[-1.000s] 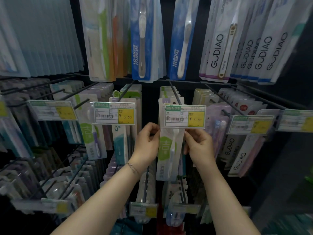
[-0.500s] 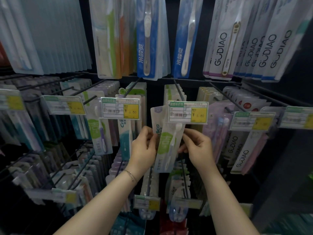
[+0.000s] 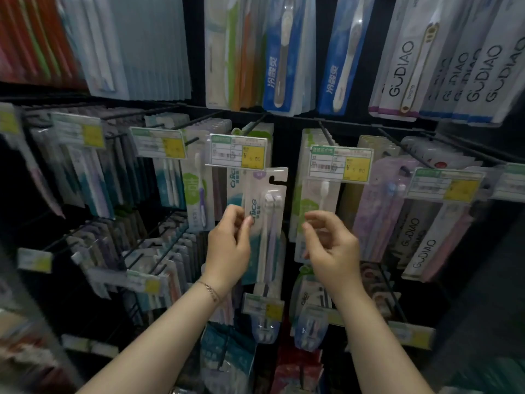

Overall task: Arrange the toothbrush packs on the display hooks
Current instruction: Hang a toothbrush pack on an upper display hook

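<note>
Toothbrush pack (image 3: 268, 211) stands upright in front of the hanging rows, its top just below a price tag (image 3: 238, 151) and its hook slot free. The left hand (image 3: 227, 248) pinches its left edge between thumb and fingertips. The right hand (image 3: 331, 245) hovers just beside it, fingers loosely curled, grasping nothing.

The left hand (image 3: 227, 248) covers the lower left part of the toothbrush pack (image 3: 270, 217) it pinches. Small print on the price tags (image 3: 238, 151) is too blurred to read; the left-edge packs (image 3: 37, 52) are smeared beyond recognition, and the upper-row packs (image 3: 287, 52) are cropped by the top edge.
</note>
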